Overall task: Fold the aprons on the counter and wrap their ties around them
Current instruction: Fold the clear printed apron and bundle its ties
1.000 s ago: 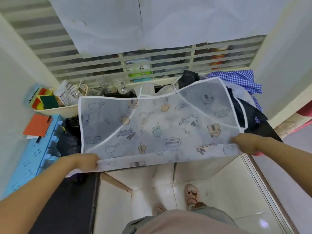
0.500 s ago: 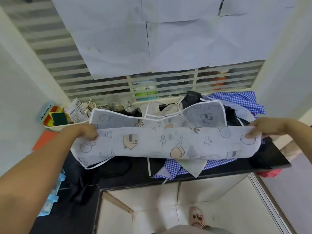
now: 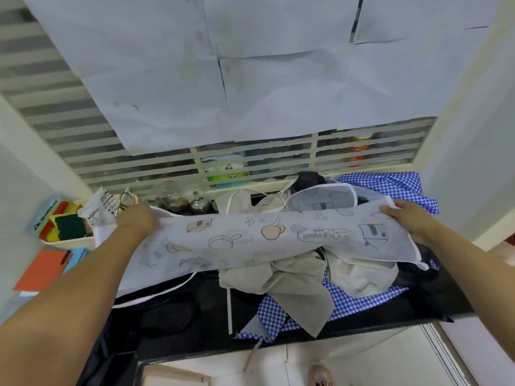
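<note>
Up and over goes the printed apron (image 3: pixel 267 240), now doubled lengthwise above the counter (image 3: pixel 278 344), left hand (image 3: pixel 138 222) and right hand (image 3: pixel 409 221) each pinching an end — one fold made, ties unwrapped, other aprons (image 3: pixel 292 280) heaped beneath.

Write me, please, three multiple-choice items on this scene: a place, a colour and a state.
1. Where is the cream plastic tray of scrub sponges, relative to the white cartoon-printed apron? A) left of it B) right of it C) on it
2. What colour is the checked cloth under the crumpled beige cloth? A) red B) blue C) green
3. How is the apron held? A) untouched B) by one end C) by both ends
Key: A, the tray lies beside the left hand; B, its checks are blue and white; C, the right hand grips the other end.
</note>
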The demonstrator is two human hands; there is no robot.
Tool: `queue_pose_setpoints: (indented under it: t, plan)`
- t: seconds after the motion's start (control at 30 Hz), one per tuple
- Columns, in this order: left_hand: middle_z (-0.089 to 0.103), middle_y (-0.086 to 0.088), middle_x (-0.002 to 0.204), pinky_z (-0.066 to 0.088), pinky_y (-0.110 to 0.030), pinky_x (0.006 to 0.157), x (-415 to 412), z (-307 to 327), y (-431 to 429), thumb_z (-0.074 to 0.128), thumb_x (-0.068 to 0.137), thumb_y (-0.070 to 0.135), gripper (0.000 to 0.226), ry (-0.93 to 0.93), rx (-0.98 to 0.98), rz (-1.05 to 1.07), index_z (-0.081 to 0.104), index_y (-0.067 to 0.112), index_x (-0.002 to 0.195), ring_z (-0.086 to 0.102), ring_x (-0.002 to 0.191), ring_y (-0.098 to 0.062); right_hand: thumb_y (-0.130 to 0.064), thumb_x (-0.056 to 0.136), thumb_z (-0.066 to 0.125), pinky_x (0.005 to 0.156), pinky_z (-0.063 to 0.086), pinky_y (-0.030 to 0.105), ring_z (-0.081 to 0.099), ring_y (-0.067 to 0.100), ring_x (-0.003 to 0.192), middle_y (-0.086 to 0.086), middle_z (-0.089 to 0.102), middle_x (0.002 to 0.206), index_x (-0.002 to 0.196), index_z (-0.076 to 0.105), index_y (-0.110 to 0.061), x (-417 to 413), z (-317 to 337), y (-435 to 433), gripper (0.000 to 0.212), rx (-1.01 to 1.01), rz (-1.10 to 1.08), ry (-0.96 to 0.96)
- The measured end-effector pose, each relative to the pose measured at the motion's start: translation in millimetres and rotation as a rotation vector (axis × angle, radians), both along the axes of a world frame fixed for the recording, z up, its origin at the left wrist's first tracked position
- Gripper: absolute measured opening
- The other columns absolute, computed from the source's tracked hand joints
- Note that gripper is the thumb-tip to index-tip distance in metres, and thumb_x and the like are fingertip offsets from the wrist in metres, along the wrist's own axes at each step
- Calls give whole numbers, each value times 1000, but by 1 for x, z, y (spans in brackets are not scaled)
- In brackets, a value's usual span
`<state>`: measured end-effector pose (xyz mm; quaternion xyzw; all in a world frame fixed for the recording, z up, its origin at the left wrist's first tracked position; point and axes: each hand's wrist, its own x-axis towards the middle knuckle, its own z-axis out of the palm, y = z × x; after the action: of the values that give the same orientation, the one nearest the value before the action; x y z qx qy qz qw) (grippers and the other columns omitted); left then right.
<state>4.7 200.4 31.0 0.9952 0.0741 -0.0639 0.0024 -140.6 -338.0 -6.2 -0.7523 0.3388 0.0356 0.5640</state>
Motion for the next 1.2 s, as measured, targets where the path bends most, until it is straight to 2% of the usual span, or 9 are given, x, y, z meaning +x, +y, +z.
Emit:
queue_pose_setpoints:
  t: [0.13, 0.27, 0.43, 0.57, 0.7, 0.8, 0.87, 1.0, 1.2]
  plan:
    - [59, -17, 116, 40, -43, 92, -26, -6, -74, 60, 89, 31, 39, -284, -216, -514, 58, 7, 120, 54, 107, -35, -18, 95, 58, 69, 53, 36, 63, 28, 74, 12, 65, 92, 125, 56, -2, 16, 3, 10, 34, -43, 2, -21]
    - [40, -1, 141, 32, -33, 107, -66, -18, -134, 58, 87, 55, 68, 101, -532, -600, 38, 19, 140, 39, 129, -19, -20, 95, 58, 64, 53, 34, 63, 25, 74, 11, 65, 96, 125, 55, -3, 32, 12, 19, 35, -74, 60, -34]
    - [40, -1, 146, 36, -26, 99, -48, -31, -178, 63, 73, 64, 94, 442, -731, -439, 28, 17, 147, 44, 127, -16, -33, 90, 63, 87, 55, 45, 68, 28, 86, 9, 68, 104, 117, 58, -18, 43, 26, 29, 31, -125, 218, -22]
    - [62, 0, 126, 47, -26, 95, -39, -27, -218, 72, 78, 47, 65, 687, -827, -457, 52, 20, 133, 58, 113, -14, -30, 91, 63, 83, 57, 46, 71, 29, 83, 10, 71, 99, 112, 61, -17, 39, 41, 37, 25, -113, 287, -78]
    - [74, 5, 92, 48, -14, 55, -49, -19, -244, 68, 87, 26, 9, 830, -861, -589, 68, 23, 95, 70, 78, -9, -41, 90, 58, 81, 57, 41, 71, 28, 90, 10, 73, 102, 110, 66, -14, 21, 55, 22, 35, 97, 321, -48]
    - [73, -7, 100, 51, -17, 58, -54, -21, -257, 68, 87, 21, 17, 907, -866, -623, 69, 11, 101, 71, 82, -18, -54, 86, 49, 76, 59, 40, 69, 29, 94, 14, 70, 111, 116, 66, -9, 2, 46, -9, 57, 267, 271, 126]
    - [72, -10, 104, 53, -19, 61, -57, -26, -263, 65, 89, 19, 25, 940, -850, -641, 66, 4, 110, 71, 85, -21, -53, 88, 46, 88, 55, 43, 65, 32, 102, 16, 68, 116, 119, 65, -6, -13, 29, -29, 59, 250, 305, 275]
    - [69, -10, 114, 53, -38, 92, -59, -37, -269, 58, 94, 17, 26, 1061, -863, -673, 62, 8, 118, 67, 102, -26, -42, 87, 62, 94, 49, 45, 63, 34, 99, 18, 68, 115, 119, 65, -6, -33, 3, -51, 49, 113, 288, 456]
    - [69, -14, 108, 54, -35, 88, -58, -43, -274, 62, 81, 9, 35, 1135, -892, -587, 61, 0, 115, 68, 98, -28, -47, 69, 74, 91, 47, 39, 54, 24, 104, 8, 66, 114, 111, 59, -11, -28, -13, -48, 57, 161, 318, 495]
